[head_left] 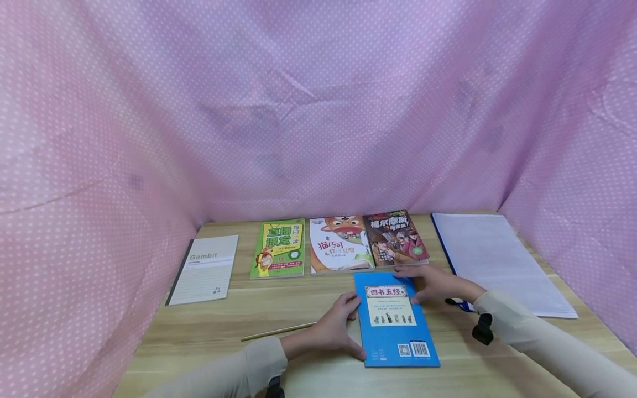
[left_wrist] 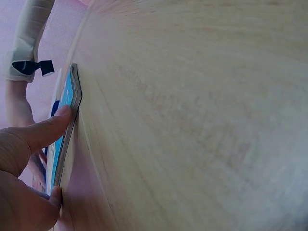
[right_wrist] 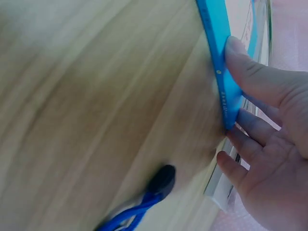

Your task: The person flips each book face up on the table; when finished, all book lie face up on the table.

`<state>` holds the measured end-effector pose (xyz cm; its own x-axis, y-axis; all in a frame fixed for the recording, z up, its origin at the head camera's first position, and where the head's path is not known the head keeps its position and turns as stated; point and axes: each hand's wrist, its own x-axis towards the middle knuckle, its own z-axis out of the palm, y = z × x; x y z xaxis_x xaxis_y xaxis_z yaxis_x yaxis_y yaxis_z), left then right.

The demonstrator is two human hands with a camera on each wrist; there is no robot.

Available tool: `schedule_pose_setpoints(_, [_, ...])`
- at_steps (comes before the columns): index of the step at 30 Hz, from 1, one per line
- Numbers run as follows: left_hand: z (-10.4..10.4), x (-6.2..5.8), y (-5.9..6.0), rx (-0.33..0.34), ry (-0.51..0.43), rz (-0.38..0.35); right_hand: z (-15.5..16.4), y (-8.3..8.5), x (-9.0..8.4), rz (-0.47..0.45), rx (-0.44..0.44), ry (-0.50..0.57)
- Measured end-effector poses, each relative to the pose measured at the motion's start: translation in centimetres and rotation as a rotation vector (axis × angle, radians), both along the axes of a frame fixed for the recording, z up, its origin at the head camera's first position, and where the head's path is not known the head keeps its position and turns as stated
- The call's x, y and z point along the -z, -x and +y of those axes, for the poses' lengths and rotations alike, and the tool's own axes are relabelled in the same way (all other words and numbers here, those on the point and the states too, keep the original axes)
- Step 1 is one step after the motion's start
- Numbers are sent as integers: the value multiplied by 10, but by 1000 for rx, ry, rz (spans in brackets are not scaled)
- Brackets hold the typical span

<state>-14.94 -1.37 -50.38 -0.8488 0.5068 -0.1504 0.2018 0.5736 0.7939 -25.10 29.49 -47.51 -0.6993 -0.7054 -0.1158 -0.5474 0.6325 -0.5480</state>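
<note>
A blue book (head_left: 398, 342) with a cream panel and a barcode lies flat on the table in the head view, between both hands. My left hand (head_left: 330, 326) is spread along its left side, thumb near the lower left corner and fingertips higher up the same edge. At the upper right corner, my right hand (head_left: 440, 284) holds the book. The right thumb (right_wrist: 250, 72) lies over the blue cover in the right wrist view, with the fingers around the corner. Page edges (left_wrist: 70, 125) of the book show beside the left thumb in the left wrist view.
Behind stand out a green book (head_left: 281, 249), a white cat book (head_left: 340, 243) and a dark detective book (head_left: 398, 237). A notebook (head_left: 204, 271) lies left, a white folder (head_left: 502, 260) right. A thin stick (head_left: 278, 331) and a blue-black item (right_wrist: 161, 183) lie near the hands.
</note>
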Motion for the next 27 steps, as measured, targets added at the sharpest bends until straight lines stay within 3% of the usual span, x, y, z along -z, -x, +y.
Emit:
schedule_pose_setpoints(16, [1,1,-4,2,-35,10,8,-7,7,73,106,36])
schedule_pose_setpoints(27, [1,2,-4,-32,-111,-48,10,-10,2,53,122,-3])
